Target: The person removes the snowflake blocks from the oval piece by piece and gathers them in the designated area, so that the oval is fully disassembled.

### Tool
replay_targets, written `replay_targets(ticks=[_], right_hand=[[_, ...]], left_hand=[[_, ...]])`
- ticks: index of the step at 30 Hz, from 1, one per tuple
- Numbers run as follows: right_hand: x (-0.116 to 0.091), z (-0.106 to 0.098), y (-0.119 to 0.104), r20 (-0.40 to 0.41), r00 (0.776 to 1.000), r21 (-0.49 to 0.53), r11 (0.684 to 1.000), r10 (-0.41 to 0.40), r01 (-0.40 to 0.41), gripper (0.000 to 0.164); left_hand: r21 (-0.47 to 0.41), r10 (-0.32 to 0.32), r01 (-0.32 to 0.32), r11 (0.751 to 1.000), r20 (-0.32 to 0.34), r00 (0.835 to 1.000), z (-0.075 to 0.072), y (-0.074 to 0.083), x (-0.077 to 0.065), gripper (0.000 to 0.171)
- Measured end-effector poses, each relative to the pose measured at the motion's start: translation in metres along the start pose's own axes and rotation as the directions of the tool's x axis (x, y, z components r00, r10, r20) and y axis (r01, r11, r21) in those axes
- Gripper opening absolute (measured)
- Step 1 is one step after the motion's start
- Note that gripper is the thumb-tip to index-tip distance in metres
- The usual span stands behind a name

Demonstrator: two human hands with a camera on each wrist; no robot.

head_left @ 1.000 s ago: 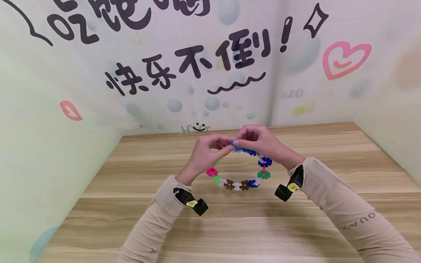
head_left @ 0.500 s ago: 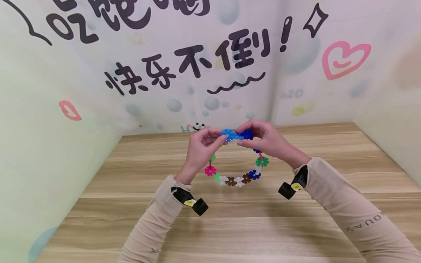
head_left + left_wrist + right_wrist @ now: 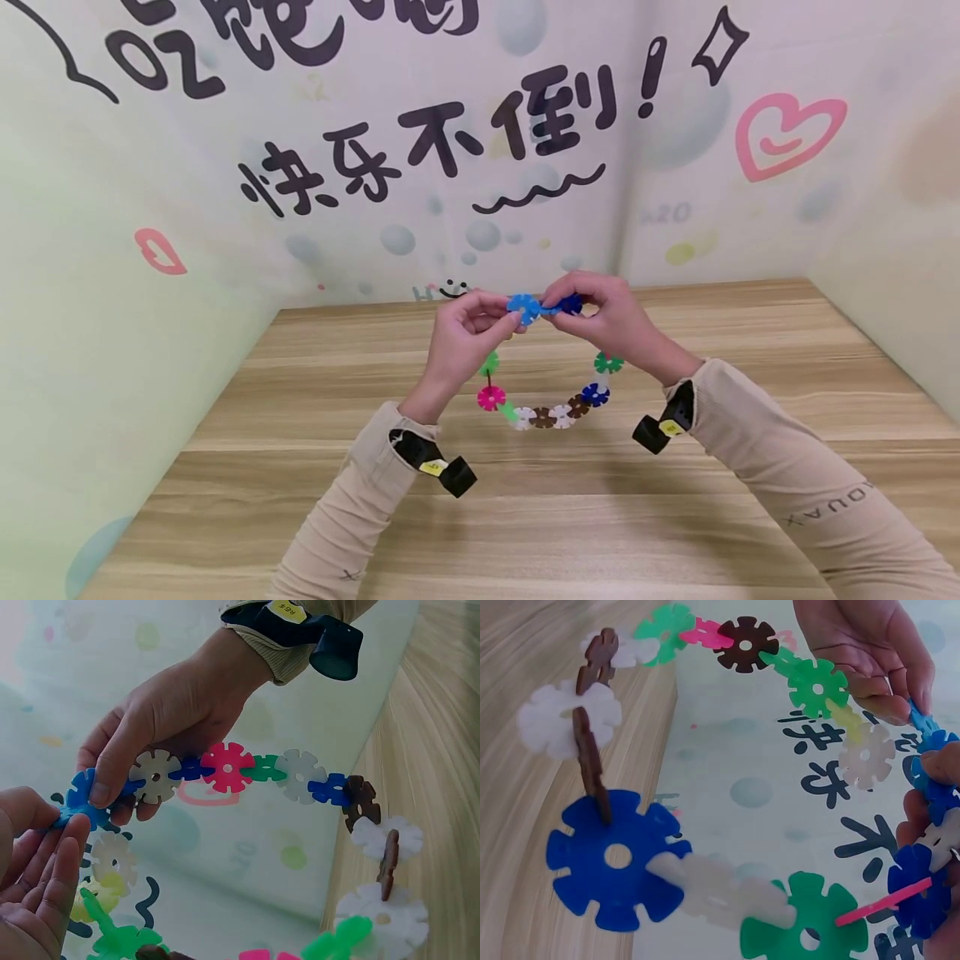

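Observation:
Both hands hold up a chain of slotted plastic flower-shaped discs above the table, curving in a ring. In the head view my left hand pinches a light blue disc between thumb and fingers. Facing it, my right hand pinches the adjoining blue part of the chain, by a dark blue disc. Below hang a pink disc, a brown disc and a green disc. The right wrist view shows a whitish disc near the left hand; whether it joins the light blue disc I cannot tell.
The wooden tabletop lies under the hands. Behind it stands a printed cloth backdrop, with pale side walls left and right. A black wrist camera sits on each wrist.
Both hands have risen a little with the chain and drawn slightly apart, so the light blue disc shows between them. The chain's lower part swings slightly right.

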State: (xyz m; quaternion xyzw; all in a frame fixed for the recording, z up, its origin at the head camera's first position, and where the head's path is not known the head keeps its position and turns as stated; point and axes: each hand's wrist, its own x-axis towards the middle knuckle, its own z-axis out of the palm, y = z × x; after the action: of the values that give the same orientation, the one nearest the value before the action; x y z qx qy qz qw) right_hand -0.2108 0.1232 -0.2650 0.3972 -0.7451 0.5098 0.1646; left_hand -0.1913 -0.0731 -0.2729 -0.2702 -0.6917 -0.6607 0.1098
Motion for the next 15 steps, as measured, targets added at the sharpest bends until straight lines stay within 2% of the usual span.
replay_targets(ticks=[7, 15], right_hand=[[0.0002, 0.0027, 0.001, 0.017, 0.998, -0.044, 0.997, -0.062, 0.063, 0.014], [0.0, 0.0003, 0.0055, 0.028, 0.988, -0.061, 0.986, -0.154, 0.156, 0.018]], left_hand=[[0.05, -0.036, 0.035, 0.998, 0.034, 0.999, 0.0031, 0.0049, 0.0017, 0.016], [0.065, -0.018, 0.014, 0.998, 0.066, 0.998, 0.0029, 0.0045, 0.0025, 0.015]])
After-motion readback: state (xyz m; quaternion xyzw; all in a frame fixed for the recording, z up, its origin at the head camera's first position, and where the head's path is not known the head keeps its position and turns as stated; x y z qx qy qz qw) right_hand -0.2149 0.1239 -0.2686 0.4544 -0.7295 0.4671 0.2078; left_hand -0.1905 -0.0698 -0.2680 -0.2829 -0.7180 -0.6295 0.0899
